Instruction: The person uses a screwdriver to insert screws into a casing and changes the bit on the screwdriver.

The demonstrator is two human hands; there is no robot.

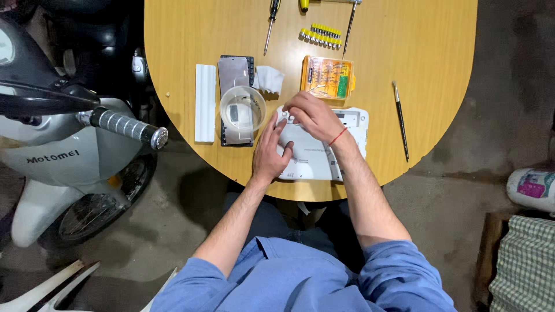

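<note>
Both hands are on the white device [324, 150] at the near edge of the round wooden table [439, 69], lying flat with its back side up. The left hand [270, 151] is spread flat along its left edge, fingers loose and open, pinning it down. The right hand [312, 115] hovers over the top left corner, fingertips pinched together on something tiny there; I can't tell whether it's a screw or just the casing.

By the look of it, he's well into taking things apart. A dark flat panel [236, 78] already lies off to the left with a clear plastic cup [243, 110] sitting on it, a white strip [204, 103] just beside that, and a crumpled tissue [269, 78] near. The orange bit case [328, 77] stands open behind the device, loose bits [321, 36] lined up further back, screwdrivers [270, 23] lying idle. The device's back looks to be still in place, so that is what's left
</note>
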